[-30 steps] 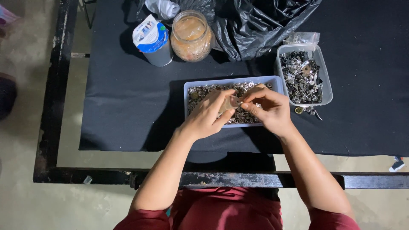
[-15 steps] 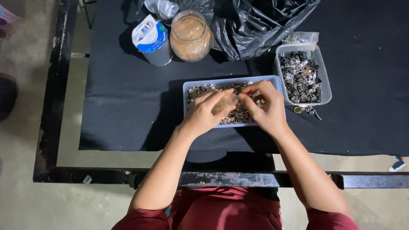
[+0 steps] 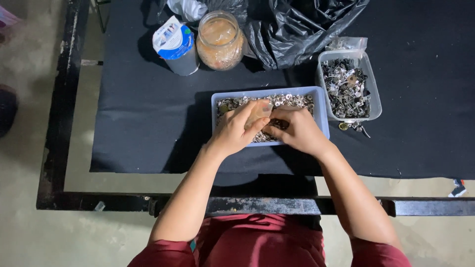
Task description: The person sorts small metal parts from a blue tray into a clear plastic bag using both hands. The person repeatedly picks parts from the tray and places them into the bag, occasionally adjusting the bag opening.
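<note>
My hands, left hand (image 3: 241,129) and right hand (image 3: 295,129), are pinched together on something too small to tell over the pale blue plastic tray (image 3: 320,110) of small metal fasteners, largely full, while the clear tub (image 3: 372,84) at two o'clock holds plenty.

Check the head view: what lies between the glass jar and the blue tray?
Only bare black cloth shows between the glass jar and blue tray in the head view.
</note>
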